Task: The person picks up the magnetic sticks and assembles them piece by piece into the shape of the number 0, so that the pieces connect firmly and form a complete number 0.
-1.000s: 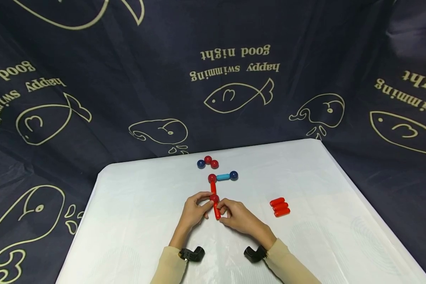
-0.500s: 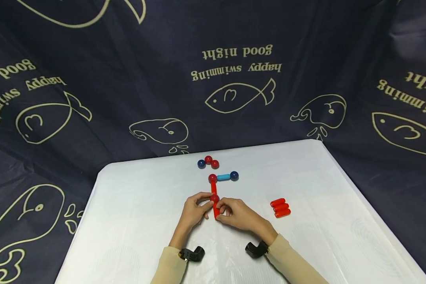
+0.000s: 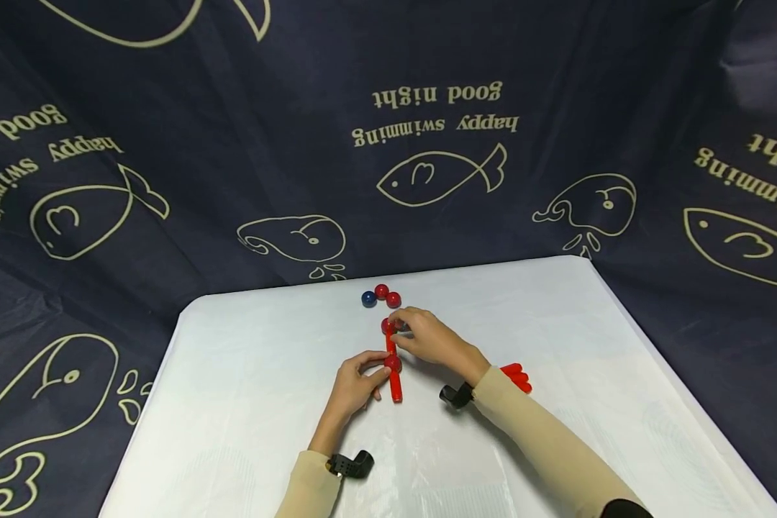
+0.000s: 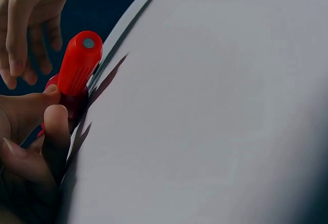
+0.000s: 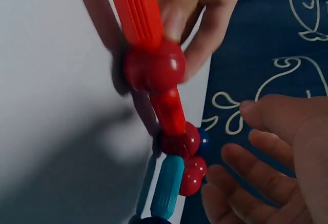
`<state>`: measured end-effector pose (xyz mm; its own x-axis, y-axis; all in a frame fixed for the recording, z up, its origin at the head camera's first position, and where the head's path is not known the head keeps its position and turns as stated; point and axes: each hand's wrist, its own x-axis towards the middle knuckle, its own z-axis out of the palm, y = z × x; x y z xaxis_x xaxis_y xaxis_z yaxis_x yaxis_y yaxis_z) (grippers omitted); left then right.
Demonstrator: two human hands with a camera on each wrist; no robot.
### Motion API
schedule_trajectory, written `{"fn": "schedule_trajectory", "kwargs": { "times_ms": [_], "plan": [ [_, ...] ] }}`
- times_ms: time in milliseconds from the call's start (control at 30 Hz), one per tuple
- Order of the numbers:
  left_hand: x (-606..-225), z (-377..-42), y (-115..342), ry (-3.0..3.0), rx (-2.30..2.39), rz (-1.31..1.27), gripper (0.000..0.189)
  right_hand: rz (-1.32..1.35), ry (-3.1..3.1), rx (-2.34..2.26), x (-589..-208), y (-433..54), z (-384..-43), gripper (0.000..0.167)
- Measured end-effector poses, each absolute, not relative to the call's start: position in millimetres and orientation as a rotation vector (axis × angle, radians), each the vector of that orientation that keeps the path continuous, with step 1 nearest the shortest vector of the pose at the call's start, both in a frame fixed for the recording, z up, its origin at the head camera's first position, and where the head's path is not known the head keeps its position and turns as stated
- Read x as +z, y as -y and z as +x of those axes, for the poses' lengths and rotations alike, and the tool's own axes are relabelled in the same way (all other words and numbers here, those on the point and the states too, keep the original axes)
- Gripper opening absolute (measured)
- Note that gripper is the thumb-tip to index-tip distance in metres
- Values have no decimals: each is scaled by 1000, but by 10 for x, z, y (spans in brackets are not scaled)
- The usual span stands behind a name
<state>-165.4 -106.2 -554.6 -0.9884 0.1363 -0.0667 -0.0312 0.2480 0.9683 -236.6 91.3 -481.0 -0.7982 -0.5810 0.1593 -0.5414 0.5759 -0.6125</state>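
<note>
My left hand (image 3: 356,381) pinches a red ball (image 3: 393,365) between thumb and fingers. From that ball a red magnetic rod (image 3: 396,390) points toward me, its round metal end showing in the left wrist view. Another red rod (image 5: 168,111) runs on to a farther red ball (image 5: 179,139). A light blue rod (image 5: 167,187) branches off there, with a dark blue ball (image 5: 154,220) at its end. Over this far part hovers my right hand (image 3: 430,338), hiding most of the blue branch in the head view. Its fingers are relaxed, apart from the pieces in the right wrist view.
Two loose red balls (image 3: 381,291) and a blue ball (image 3: 369,298) lie together near the back of the white table (image 3: 265,345). Several loose red rods (image 3: 516,377) lie to the right, partly behind my right sleeve (image 3: 544,439). A dark printed cloth (image 3: 298,144) hangs behind.
My right hand has let go of the near red rod and moved away from me, over the far ball and blue rod. The left hand keeps its pinch on the red ball.
</note>
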Motion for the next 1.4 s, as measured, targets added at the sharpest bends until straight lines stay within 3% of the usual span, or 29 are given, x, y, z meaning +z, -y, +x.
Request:
{"fn": "schedule_trajectory", "kwargs": {
  "times_ms": [600,900,1400],
  "plan": [
    [-5572,-1672,1051,-2382,1858,139,28,-732,-2889,-905,-4910,-809,-3059,37],
    [-5551,-1668,1052,-2380,1862,127,29,-547,-2837,-997,-5001,-733,-3170,45],
    [-5539,-1656,1070,-2386,1850,113,27,-474,-2833,-1033,-5143,-728,-3226,35]
  ]
}}
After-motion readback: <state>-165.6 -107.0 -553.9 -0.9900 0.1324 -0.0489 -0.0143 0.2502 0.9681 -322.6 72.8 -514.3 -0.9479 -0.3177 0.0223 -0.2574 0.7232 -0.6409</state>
